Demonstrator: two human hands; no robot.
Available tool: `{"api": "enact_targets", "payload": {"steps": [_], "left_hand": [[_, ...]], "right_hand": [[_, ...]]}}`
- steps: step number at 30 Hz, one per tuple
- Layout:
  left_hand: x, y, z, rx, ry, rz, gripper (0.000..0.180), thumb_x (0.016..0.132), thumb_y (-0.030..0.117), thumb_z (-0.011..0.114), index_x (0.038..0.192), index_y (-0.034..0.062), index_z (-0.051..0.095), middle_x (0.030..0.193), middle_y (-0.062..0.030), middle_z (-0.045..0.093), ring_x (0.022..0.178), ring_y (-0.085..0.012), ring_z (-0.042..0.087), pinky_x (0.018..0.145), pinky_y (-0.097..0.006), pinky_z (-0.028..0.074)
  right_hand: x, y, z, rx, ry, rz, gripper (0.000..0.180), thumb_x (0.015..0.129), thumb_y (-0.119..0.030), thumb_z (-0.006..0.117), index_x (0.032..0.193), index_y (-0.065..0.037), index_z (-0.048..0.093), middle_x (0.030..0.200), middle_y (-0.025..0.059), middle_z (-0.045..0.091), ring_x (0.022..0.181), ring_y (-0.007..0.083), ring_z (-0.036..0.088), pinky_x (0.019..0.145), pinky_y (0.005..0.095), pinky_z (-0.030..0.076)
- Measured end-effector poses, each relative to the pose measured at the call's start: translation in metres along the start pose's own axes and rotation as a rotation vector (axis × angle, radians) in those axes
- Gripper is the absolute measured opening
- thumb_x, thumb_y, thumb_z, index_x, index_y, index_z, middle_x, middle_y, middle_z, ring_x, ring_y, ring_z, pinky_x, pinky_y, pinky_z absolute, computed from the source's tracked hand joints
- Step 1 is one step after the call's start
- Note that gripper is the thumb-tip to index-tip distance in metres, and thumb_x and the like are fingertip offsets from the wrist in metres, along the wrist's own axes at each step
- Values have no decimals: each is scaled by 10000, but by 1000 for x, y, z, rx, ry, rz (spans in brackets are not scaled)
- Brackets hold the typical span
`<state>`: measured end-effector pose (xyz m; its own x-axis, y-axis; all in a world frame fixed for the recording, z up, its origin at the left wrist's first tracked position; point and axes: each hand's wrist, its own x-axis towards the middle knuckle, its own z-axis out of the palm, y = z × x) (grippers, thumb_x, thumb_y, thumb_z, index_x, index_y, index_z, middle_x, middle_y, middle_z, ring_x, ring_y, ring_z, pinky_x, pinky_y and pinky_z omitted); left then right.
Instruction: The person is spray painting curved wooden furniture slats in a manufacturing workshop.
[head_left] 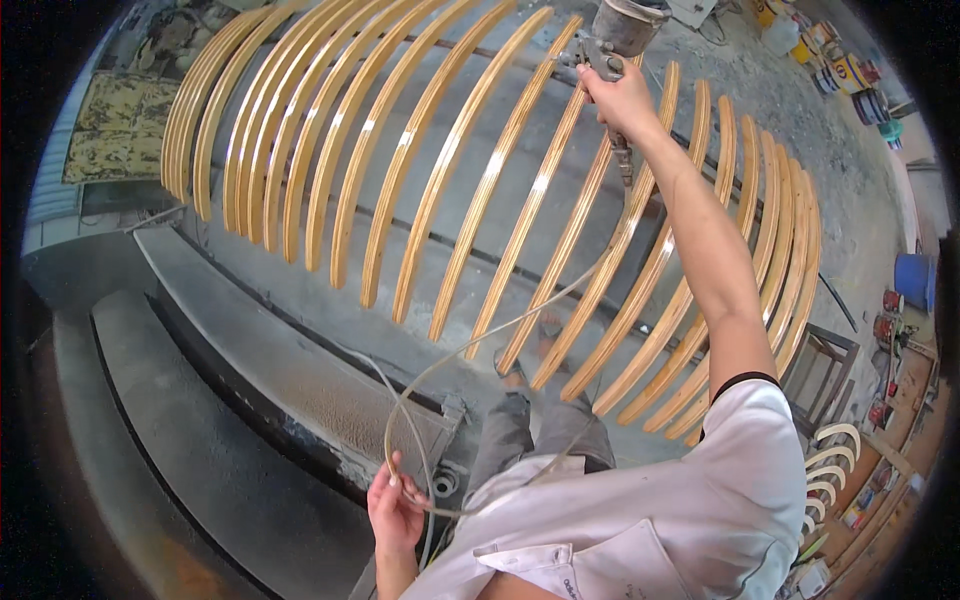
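Observation:
My right hand (625, 103) is wrapped round the grip of a spray gun (598, 58), held out over the far ends of the slats. A grey cup (632, 22) tops the gun, and its hose fitting (623, 160) hangs below my fist. From there a thin, pale air hose (520, 318) runs down in a loop toward me. Low in front of my body, my left hand (396, 500) pinches that hose between its fingers. Beneath the gun lies a long row of curved wooden slats (487, 185), spaced side by side, their faces shiny with reflected light.
Dark rails (480, 250) carry the slats. A large grey metal trough (290, 370) stands at the left. Cans and buckets (845, 75) sit far right, with a blue bucket (914, 280) nearer. A metal stool frame (822, 375) and small curved wooden pieces (830, 460) are at right.

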<state>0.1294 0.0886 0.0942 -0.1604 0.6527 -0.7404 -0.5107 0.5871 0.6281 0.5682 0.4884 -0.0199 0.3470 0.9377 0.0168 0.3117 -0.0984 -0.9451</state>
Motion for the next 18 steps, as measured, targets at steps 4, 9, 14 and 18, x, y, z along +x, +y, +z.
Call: {"api": "enact_targets", "payload": {"steps": [4,9,14,18], "left_hand": [[2,2,15,4,-83,23,351,936,124,567,1263,-2,537,769,-73,594,626,-192,621,575,-365,578],[1,13,50,103,-75,27,355,920,128,619,1246,5,552,865,-56,628,715,-164,623,665,-314,548],[-7,19,76,137,-78,-1,348,919,92,632,1248,2,561,929,-40,641,795,-135,617,730,-276,520],[-11,9,68,98,-61,8,351,918,92,633,1248,-2,560,948,-49,637,791,-148,610,745,-285,509]], "right_hand": [[75,31,-8,-8,95,-69,248,859,-295,630,847,-47,617,575,28,583,429,148,535,465,320,451],[152,47,-11,-47,176,-41,253,850,-297,628,829,-47,593,582,52,600,467,182,598,477,358,482],[185,52,-14,-221,283,20,275,837,-308,638,936,-51,646,643,102,654,527,240,640,543,382,505],[175,54,-10,-170,302,74,297,827,-313,652,978,-56,658,663,110,666,541,248,648,560,385,509]]}}
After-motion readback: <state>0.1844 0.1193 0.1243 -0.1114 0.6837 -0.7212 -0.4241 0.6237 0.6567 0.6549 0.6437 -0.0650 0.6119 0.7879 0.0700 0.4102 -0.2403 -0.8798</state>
